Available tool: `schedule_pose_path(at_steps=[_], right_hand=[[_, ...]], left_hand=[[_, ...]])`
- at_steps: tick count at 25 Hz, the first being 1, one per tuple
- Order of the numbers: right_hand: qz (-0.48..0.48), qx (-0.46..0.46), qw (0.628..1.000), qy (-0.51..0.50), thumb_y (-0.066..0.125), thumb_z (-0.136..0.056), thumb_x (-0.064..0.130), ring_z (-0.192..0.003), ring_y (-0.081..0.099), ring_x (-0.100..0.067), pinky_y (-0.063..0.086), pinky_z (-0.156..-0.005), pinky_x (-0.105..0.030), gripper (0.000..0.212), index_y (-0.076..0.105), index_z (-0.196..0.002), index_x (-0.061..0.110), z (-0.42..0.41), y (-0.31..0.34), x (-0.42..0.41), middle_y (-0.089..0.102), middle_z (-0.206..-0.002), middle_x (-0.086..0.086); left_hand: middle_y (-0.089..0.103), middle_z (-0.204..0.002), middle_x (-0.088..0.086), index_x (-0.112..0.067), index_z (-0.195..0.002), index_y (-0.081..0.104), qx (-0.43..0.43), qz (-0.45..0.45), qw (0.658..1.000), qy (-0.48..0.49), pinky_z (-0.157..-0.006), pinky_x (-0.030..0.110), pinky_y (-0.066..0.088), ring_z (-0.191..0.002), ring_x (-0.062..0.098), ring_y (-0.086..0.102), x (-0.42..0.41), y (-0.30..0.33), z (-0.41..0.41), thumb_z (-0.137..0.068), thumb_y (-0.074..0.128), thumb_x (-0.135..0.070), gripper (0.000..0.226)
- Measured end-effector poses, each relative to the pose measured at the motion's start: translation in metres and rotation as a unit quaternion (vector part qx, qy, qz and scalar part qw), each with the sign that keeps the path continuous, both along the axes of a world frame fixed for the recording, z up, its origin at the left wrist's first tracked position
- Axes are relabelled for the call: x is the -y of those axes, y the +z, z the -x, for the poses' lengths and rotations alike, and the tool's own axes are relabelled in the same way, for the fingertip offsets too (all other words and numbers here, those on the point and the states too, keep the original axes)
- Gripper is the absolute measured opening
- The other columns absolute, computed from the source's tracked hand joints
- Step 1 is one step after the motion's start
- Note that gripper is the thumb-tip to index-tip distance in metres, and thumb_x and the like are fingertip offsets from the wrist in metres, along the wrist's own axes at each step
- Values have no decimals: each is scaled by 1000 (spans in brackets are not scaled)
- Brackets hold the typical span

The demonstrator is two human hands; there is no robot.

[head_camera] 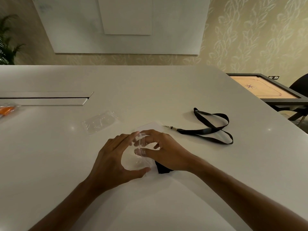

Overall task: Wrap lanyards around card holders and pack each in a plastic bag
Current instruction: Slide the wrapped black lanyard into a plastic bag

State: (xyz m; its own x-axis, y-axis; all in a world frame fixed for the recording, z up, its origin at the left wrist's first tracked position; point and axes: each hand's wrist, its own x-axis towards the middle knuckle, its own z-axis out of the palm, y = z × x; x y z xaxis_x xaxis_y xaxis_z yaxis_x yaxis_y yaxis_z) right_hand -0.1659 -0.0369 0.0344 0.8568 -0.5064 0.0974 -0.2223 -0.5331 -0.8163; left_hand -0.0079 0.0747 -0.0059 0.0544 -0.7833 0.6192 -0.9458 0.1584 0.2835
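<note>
With both hands, left (110, 160) and right (164, 153), pinching the clear bag (139, 157) on the surface (150, 90), fingers should spread its mouth wide before sliding the black bundle (162, 169) inside

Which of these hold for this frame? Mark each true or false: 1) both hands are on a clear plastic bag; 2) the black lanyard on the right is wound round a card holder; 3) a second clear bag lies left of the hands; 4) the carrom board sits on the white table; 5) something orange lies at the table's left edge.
1) True: the left hand and right hand both hold the clear plastic bag.
2) False: the black lanyard lies loose in open loops on the white table.
3) True: an empty clear bag lies there, untouched.
4) False: the carrom board sits on its own dark stand beyond the table.
5) True: an orange item, apparently in plastic.
</note>
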Motion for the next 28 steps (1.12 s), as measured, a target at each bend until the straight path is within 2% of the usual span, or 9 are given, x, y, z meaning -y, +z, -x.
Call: schedule_pose_path(at_steps=[3, 6, 8, 10, 14, 16, 19, 23, 28], right_hand=[[-2, 1, 1000, 2, 69, -88, 38, -103, 61, -2, 50, -87, -29, 36, 60, -119, 23, 1, 2, -2, 69, -111, 13], [9, 9, 1000, -5, 69, -88, 37, -102, 59, 3, 46, -84, -17, 35, 61, -119, 23, 1, 3, 0, 68, -111, 17], [58, 21, 998, -13, 67, -90, 38, -101, 59, 4, 45, -81, -14, 26, 63, -114, 27, 4, 7, 7, 66, -116, 20], [130, 9, 991, -27, 65, -88, 45, -107, 59, -1, 46, -78, -20, 24, 65, -109, 32, 11, 11, 19, 58, -127, 22], [193, -164, 967, 17, 69, -69, 70, -123, 44, 1, 38, -100, -26, 63, 56, -122, 40, 30, 18, 36, 50, -135, 23], [205, -257, 943, 53, 75, -62, 70, -127, 39, 0, 31, -107, -25, 80, 50, -132, 40, 35, 19, 38, 46, -139, 23], [238, -314, 915, 88, 79, -62, 65, -126, 44, -7, 36, -106, -29, 86, 46, -136, 37, 34, 15, 37, 50, -138, 17], [247, -298, 917, 91, 81, -69, 53, -117, 51, -11, 43, -99, -30, 77, 48, -135, 31, 33, 16, 35, 56, -129, 12], [258, -219, 940, 35, 81, -65, 54, -116, 50, -11, 42, -101, -33, 81, 48, -134, 30, 38, 23, 46, 53, -126, 13]], left_hand=[[64, -106, -2, -9, -128, 53, 6, -4, 1000, 1, -79, 25, 47, -92, 7, 55, 0, 0, -1, -61, 71, -69, 92], [64, -105, -3, -10, -127, 53, 4, -3, 1000, 9, -76, 27, 51, -91, 5, 54, -1, 2, -5, -62, 69, -70, 90], [62, -104, -5, -10, -128, 53, -10, -7, 1000, 22, -75, 30, 52, -90, 5, 55, -2, 5, -11, -63, 70, -67, 88], [60, -104, -8, -11, -131, 51, -24, -13, 999, 34, -76, 31, 52, -91, 7, 55, -4, 7, -17, -63, 71, -65, 89], [54, -105, -18, -19, -133, 48, -41, -41, 997, 44, -82, 28, 48, -94, 1, 51, -6, 8, -25, -64, 68, -66, 86], [53, -105, -18, -21, -134, 48, -35, -59, 997, 37, -83, 29, 49, -94, 1, 51, -7, 7, -27, -65, 66, -68, 86], [54, -106, -18, -21, -135, 47, -32, -83, 996, 28, -83, 30, 50, -95, 2, 52, -6, 4, -28, -65, 65, -71, 88], [52, -106, -21, -22, -134, 47, -22, -95, 995, 17, -84, 26, 48, -97, -1, 50, -6, 4, -28, -65, 65, -71, 87], [52, -106, -22, -24, -134, 47, -15, -102, 994, 28, -84, 24, 46, -96, -2, 50, -6, 5, -30, -63, 63, -74, 88]])
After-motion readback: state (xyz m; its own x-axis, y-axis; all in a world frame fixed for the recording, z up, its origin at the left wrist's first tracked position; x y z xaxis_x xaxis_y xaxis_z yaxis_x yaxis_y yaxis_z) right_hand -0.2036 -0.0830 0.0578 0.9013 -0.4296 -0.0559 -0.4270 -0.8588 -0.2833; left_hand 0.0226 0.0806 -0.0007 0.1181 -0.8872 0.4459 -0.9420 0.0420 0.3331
